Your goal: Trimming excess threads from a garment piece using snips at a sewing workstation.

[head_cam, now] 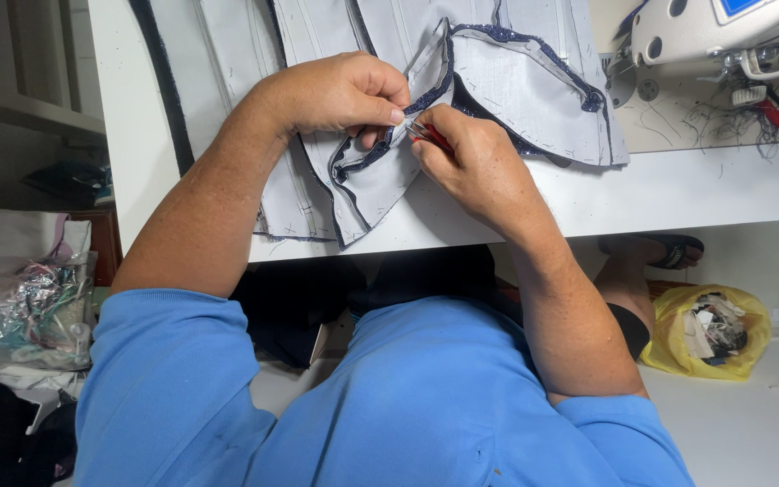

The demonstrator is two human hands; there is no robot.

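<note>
Head view. Left hand [340,90] pinches the dark beaded edge of a grey fabric panel [516,86], fingertips clenched on the trim. Right hand [471,158] grasps a small red-handled snipping tool [424,133], its tip touching the trim just beside the left grip. The panel spreads over the white worktop [678,189], away from both grips. A sewing machine [723,32] stands beyond the right grip; a yellow bag [669,338] lies on the floor below.
</note>
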